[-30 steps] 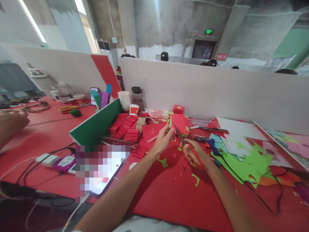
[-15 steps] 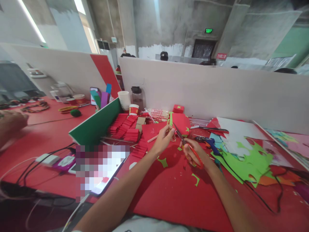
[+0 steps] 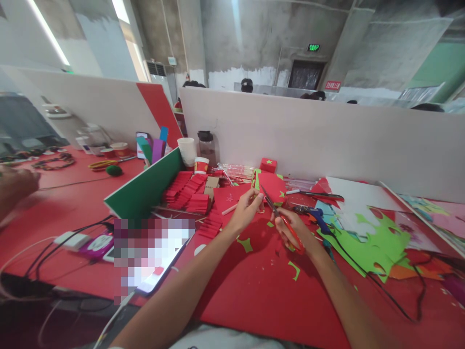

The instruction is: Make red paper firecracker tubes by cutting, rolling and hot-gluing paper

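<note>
My right hand [image 3: 290,229] grips a pair of scissors [image 3: 295,236] with red-orange handles, its blades pointing up and left toward my other hand. The fingers of my left hand [image 3: 247,207] are pinched together near the blade tips; whatever they hold is too small to make out. Just beyond both hands lies a red paper piece [image 3: 271,185] with yellow-green star shapes on it. Green paper scraps [image 3: 246,244] rest on the red table [image 3: 254,295] below my hands.
Left are folded red paper strips [image 3: 187,189], a paper cup [image 3: 201,165], a green divider [image 3: 145,184] and a lit tablet [image 3: 163,257]. A blue glue gun [image 3: 321,221], its black cord and green cut sheets [image 3: 385,242] lie right. Another person's hand [image 3: 18,189] is far left.
The scissors' handles have drawn closer together in my right hand. My left hand stays almost in place. The other person's hand at far left has shifted slightly left.
</note>
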### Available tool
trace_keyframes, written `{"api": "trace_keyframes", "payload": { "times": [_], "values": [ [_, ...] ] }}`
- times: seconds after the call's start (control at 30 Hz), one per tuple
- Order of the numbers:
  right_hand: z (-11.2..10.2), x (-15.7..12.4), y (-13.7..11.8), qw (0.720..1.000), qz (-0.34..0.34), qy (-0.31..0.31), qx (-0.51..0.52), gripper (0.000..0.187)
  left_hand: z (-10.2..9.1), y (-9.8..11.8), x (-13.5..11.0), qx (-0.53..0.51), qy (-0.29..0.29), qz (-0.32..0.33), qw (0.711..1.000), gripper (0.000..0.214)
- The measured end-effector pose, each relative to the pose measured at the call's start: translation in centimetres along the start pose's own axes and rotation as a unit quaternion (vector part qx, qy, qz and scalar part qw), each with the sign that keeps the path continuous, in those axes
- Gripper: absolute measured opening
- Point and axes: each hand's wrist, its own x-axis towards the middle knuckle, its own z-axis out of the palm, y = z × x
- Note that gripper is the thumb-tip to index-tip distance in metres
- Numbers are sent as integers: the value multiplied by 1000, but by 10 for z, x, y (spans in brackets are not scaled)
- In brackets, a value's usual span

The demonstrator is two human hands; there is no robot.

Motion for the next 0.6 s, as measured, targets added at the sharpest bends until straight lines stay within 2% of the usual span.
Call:
{"api": "trace_keyframes", "payload": {
  "times": [0.27,0.6],
  "values": [
    [1,2,7,1000,-7,29,10,52,2,-1,-1,-26,-22,-26,999,29],
    [1,0,5,999,5,30,20,54,1,0,1,-54,9,-27,998,25]
  ]
}}
